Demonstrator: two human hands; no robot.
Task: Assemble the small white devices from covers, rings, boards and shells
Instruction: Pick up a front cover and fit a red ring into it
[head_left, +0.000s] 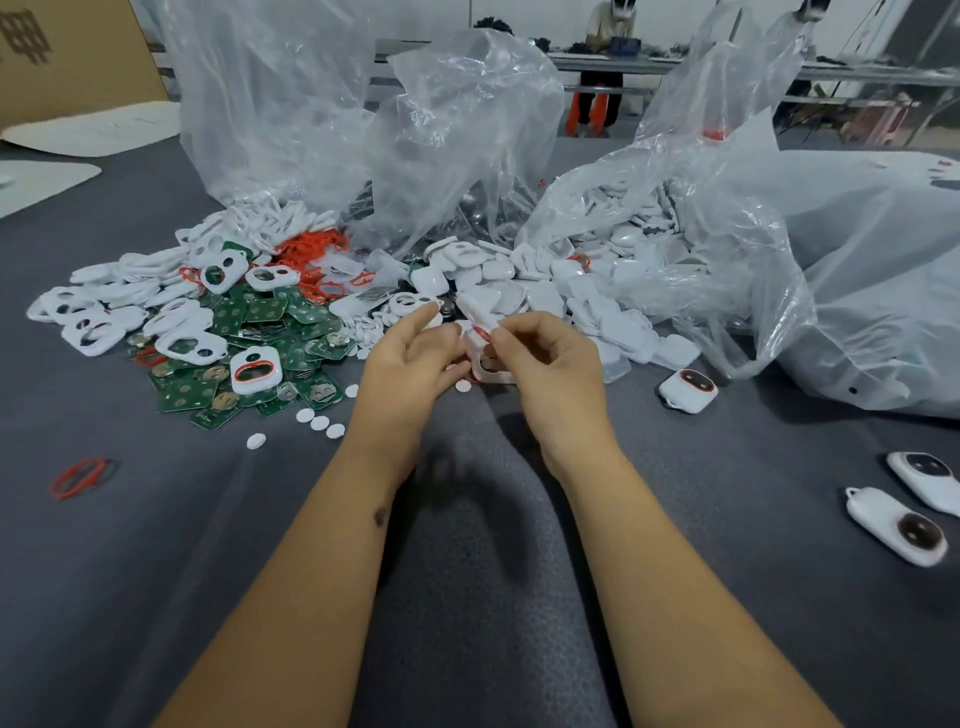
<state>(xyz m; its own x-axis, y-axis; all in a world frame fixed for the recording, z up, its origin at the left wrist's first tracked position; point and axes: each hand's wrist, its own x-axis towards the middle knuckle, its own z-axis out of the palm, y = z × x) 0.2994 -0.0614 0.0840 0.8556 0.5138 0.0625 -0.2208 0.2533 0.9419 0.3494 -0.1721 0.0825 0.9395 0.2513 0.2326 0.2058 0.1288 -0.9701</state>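
My right hand (545, 358) pinches a white cover with an orange ring (475, 319), tilted on edge above the grey table. My left hand (410, 353) is just beside it, fingers loosely curved, forefinger stretched toward the cover; whether it touches the piece is unclear. Under my hands lies another white cover (491, 370). Left of my hands are green boards (244, 332), white covers (104, 312), orange rings (311, 247) and a cover fitted with a ring (255, 370). White shells (587, 301) spill from a bag on the right.
Clear plastic bags (457, 135) stand behind the piles. Assembled devices lie at the right (688, 389) and near the right edge (898, 525). A loose orange ring (78, 477) lies at the left. Small white discs (317, 421) sit near my left wrist.
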